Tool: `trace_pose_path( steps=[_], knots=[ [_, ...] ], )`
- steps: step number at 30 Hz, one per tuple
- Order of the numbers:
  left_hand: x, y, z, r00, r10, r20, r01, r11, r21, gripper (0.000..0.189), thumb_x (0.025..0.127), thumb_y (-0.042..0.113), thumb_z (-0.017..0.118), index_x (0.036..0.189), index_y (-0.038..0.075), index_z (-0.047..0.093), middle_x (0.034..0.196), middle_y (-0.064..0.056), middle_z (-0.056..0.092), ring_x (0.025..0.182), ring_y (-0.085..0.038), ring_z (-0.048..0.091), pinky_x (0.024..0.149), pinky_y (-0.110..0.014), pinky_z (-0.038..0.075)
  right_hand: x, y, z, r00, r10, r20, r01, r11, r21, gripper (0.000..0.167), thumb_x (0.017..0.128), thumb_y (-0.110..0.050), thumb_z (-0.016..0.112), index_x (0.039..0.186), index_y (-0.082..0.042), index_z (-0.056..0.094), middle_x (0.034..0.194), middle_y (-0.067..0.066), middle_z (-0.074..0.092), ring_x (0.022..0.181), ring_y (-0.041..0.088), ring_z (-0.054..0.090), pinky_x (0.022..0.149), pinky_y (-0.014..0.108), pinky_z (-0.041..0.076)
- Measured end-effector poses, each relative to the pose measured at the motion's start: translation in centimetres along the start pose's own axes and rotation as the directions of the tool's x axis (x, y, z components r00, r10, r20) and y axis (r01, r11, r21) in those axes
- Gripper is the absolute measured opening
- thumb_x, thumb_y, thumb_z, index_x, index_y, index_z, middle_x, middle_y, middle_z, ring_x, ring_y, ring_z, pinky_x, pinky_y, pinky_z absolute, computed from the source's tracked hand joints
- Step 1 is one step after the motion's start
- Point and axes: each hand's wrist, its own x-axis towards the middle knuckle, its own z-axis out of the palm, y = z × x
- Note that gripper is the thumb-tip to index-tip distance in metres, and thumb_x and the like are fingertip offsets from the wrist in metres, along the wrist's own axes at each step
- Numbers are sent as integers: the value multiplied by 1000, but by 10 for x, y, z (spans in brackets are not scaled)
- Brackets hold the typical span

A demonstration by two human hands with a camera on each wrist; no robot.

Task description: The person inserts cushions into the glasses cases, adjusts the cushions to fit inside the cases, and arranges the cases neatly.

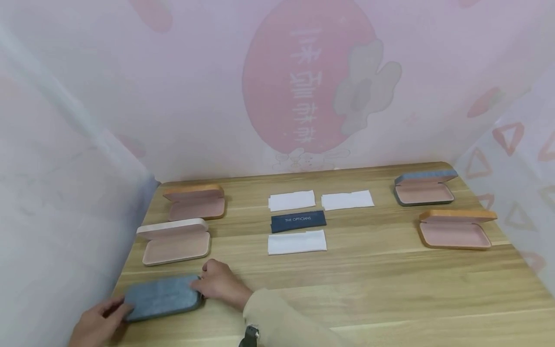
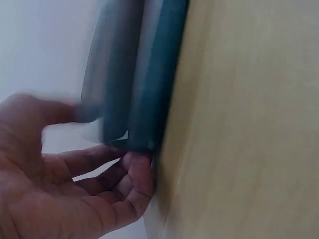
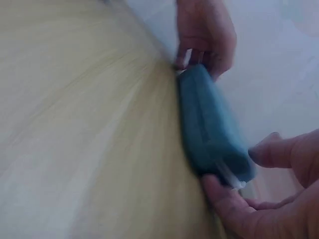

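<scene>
A blue-grey glasses case lies at the table's near left, its lid down or nearly so. My left hand pinches its left end, thumb on the lid. At the opposite end, my right hand holds the corner between thumb and fingers. The left wrist view has the case end-on and blurred, so the gap between lid and base cannot be judged; curled fingers touch its lower end. In the right wrist view, a small whitish strip shows at the near end of the case.
Behind it stand an open white case and an open orange case. On the right are an open blue case and another orange one. White folded cloths and a navy cloth lie mid-table. Walls enclose the table.
</scene>
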Motion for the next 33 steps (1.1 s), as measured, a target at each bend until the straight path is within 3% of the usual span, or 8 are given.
trace_pose_path(
  steps=[4,8,11,15,19,22,27,33],
  knots=[
    [-2,-1,5,998,35,-56,-31,997,66,97,94,71,51,146,-10,40,148,-37,41,133,-58,40,102,-62,43,1,5,0,998,-68,-1,67,994,-87,36,88,-21,73,113,4,65,57,-6,41,48,8,33,54,21,37],
    [-6,3,9,995,37,-97,-31,998,57,94,95,69,51,145,-10,43,147,-35,45,129,-55,46,99,-57,47,-4,5,-3,997,-71,-7,71,994,-87,32,86,-22,69,106,2,66,57,-7,41,48,8,34,50,23,34],
    [-7,7,10,989,38,-141,-37,999,13,90,94,65,56,144,-8,47,141,-32,54,117,-44,58,86,-41,53,-9,4,-5,999,-40,-4,40,999,-32,32,86,-22,67,109,0,66,58,-5,47,51,8,42,53,22,39],
    [-8,11,10,981,60,-185,-63,998,-12,84,94,60,59,141,-9,51,132,-29,61,105,-31,65,71,-22,47,-17,4,-4,999,-34,-2,34,999,30,13,85,-19,64,86,-6,63,53,-7,45,50,7,42,51,21,35],
    [-9,11,9,981,94,-168,-91,996,22,81,98,57,55,140,-11,49,132,-30,61,109,-37,64,72,-22,48,-23,5,-3,999,-31,18,28,992,125,18,85,-15,63,71,-13,52,56,-7,39,51,8,35,49,23,28],
    [-10,11,9,982,91,-167,-89,996,22,80,97,56,57,139,-11,51,132,-30,62,107,-35,65,73,-24,49,-26,6,-1,1000,-14,26,8,979,202,9,86,-13,65,81,-6,65,67,-3,51,60,10,44,53,24,37],
    [-11,11,9,981,87,-172,-84,996,28,78,95,56,61,136,-11,55,126,-28,66,98,-25,67,70,-22,48,-28,8,1,1000,-16,6,14,977,212,31,87,-13,65,112,3,72,96,4,67,85,11,58,72,28,53],
    [-15,13,10,981,126,-151,-121,992,42,78,98,53,57,135,-16,52,125,-31,64,103,-33,66,68,-19,47,-26,10,0,998,-62,-21,64,978,198,15,88,-10,61,85,-4,74,61,-6,48,56,8,41,50,20,33]
  ],
)
